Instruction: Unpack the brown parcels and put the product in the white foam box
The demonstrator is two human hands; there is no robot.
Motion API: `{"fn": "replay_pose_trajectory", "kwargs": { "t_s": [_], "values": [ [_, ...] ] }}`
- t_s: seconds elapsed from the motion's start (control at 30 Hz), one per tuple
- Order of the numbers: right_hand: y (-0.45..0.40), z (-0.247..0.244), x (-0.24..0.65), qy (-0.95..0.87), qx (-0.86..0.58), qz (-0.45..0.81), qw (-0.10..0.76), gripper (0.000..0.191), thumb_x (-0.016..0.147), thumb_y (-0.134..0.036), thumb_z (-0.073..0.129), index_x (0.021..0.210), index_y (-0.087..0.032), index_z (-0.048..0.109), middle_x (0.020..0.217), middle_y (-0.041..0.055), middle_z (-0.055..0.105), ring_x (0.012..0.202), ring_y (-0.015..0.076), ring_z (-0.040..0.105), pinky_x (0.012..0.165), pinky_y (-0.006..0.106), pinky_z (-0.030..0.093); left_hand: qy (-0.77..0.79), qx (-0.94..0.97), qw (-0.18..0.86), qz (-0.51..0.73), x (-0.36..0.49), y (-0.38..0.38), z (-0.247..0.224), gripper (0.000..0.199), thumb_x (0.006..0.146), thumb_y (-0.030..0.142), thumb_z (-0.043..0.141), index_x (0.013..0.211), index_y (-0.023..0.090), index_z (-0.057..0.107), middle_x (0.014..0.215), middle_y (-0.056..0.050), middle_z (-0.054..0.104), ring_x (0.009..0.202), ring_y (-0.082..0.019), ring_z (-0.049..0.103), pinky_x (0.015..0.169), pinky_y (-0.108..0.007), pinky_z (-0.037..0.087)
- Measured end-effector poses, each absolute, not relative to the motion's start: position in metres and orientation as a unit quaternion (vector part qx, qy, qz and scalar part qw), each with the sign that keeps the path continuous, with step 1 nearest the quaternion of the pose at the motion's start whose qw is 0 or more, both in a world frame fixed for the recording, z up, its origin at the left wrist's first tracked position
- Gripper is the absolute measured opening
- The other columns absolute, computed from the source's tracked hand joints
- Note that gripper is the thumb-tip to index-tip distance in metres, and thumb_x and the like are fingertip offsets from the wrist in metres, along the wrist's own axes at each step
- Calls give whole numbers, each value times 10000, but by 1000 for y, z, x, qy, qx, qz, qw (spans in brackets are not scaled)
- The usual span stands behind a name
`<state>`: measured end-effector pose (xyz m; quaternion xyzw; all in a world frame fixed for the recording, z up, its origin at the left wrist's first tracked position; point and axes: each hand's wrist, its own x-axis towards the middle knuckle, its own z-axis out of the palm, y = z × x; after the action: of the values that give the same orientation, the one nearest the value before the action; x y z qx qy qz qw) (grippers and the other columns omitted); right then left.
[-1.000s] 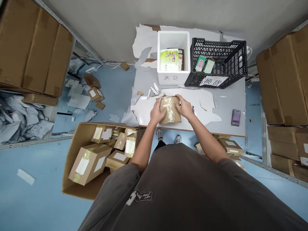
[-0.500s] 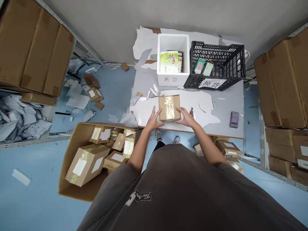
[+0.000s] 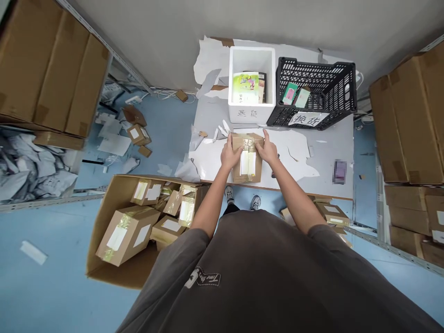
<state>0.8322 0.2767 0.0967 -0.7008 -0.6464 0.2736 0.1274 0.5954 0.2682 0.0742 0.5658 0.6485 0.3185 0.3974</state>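
Note:
A taped cardboard box (image 3: 247,173) with a white label on its near face is tilted up at the front of the table. My left hand (image 3: 231,153) grips its left side, thumb on the cardboard. On the opposite side my right hand (image 3: 267,149) holds the same box, thumb near the top edge. Just right of the box, a small red and black tool (image 3: 274,174) lies partly hidden by my right wrist. Torn white paper (image 3: 291,152) covers part of the table under the box.
Behind stand a white foam box (image 3: 251,114) holding booklets and a black crate (image 3: 314,111) with small packs. A large open carton (image 3: 93,249) of parcels is at my left. Shelves flank both sides. A blurred purple item (image 3: 339,171) lies at the table's right.
Both hands have moved up along the box's sides and taken hold of it. The box has tipped, so its labelled face now shows.

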Motion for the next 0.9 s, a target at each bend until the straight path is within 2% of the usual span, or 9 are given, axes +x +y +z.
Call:
{"fn": "replay_pose_trajectory", "kwargs": {
  "t_s": [0.07,0.13,0.3,0.4,0.5,0.6,0.7,0.8,0.9],
  "values": [
    [290,83,820,-642,-705,281,110,946,1108,-536,421,1868,-134,27,1308,172,820,1157,412,761,1069,559,606,658,538,418,320,603,275,57,1058,982,482,805,1844,222,249,1700,-183,567,1626,-405,472,1380,-541,335],
    [293,71,809,-665,-681,287,109,946,1087,-484,450,1867,-125,54,1471,197,749,1261,401,733,1109,555,600,641,530,448,327,604,276,42,1064,976,437,808,1845,205,239,1786,-181,469,1689,-367,392,1410,-519,287],
    [264,59,816,-688,-645,308,124,921,1017,-433,572,1846,-187,256,1750,187,499,1590,360,521,1273,562,504,592,563,505,279,571,249,24,942,892,420,896,1733,256,505,1836,-158,392,1752,-376,277,1420,-543,273],
    [233,55,833,-670,-642,339,151,938,979,-461,662,1821,-220,327,1775,186,461,1651,366,439,1316,589,443,561,607,506,247,554,226,20,1063,770,394,1000,1718,267,534,1874,-165,295,1755,-404,260,1412,-529,295],
    [205,47,834,-668,-610,393,168,1000,899,-432,773,1796,-230,381,1730,193,513,1592,377,508,1298,581,458,559,622,496,233,559,209,18,1088,741,360,1029,1710,258,546,1870,-186,280,1727,-425,330,1393,-518,342],
    [189,42,822,-650,-616,408,177,956,885,-342,731,1780,-243,410,1626,182,601,1471,380,622,1216,591,533,591,618,465,228,573,204,23,934,850,368,958,1693,265,568,1818,-184,380,1695,-424,395,1371,-537,387],
    [190,56,818,-648,-632,376,198,871,909,-311,658,1748,-207,448,1614,195,610,1450,388,640,1208,585,540,592,637,430,243,578,207,41,841,939,405,878,1705,283,553,1745,-158,499,1646,-403,469,1340,-541,440],
    [209,86,829,-676,-621,327,226,791,973,-377,630,1729,-215,459,1682,169,580,1475,398,624,1231,589,523,600,627,400,294,573,216,68,812,1030,506,763,1761,318,463,1672,-131,596,1411,-347,679,1192,-497,585],
    [239,111,836,-687,-628,286,229,738,1037,-427,570,1740,-252,429,1667,138,608,1425,417,652,1201,637,536,615,611,373,330,572,232,88,850,1069,537,681,1818,338,332,1688,-110,594,1324,-315,722,1143,-473,614]
  ]
}}
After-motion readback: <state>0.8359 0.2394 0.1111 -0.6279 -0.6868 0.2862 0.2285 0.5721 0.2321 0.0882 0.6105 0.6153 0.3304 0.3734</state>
